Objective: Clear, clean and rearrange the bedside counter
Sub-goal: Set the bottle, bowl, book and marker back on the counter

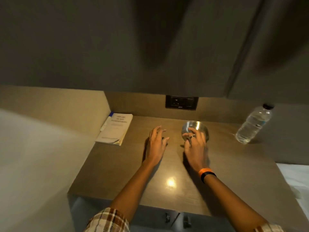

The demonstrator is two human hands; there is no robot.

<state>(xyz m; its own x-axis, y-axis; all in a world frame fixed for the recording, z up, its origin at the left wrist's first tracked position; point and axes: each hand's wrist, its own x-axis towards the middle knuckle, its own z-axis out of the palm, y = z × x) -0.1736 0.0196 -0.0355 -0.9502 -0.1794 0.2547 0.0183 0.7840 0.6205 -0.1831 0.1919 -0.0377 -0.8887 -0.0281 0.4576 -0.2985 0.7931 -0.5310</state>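
Hands first: both arms reach out over the brown bedside counter [117, 168], plaid sleeves pushed up near the elbows; the left hand [156, 144] hovers palm down just above the wood, fingers spread loose and holding nothing; can't tell if the fingertips actually touch the surface. The right hand [194, 144] is curled over the near rim of a small steel bowl [196, 127], fingers draped on its edge and partly inside; looks like a grip on the rim, though it's a bit blurred. There's a ring [192, 136] on one finger, plus an orange band [204, 170] and a black band [208, 176] on that wrist.

The bowl sits toward the back middle of the counter, just below a dark wall socket [181, 102]. Over in the back left corner lies a white booklet [115, 128] flat against the side wall, with a pen [106, 122] tucked along its left edge; there are lines of print on the cover but way too blurry to read. A clear water bottle [254, 124] with a dark cap stands at the far right; its label has a blue mark, no brand legible. Small print on the socket is unreadable too.
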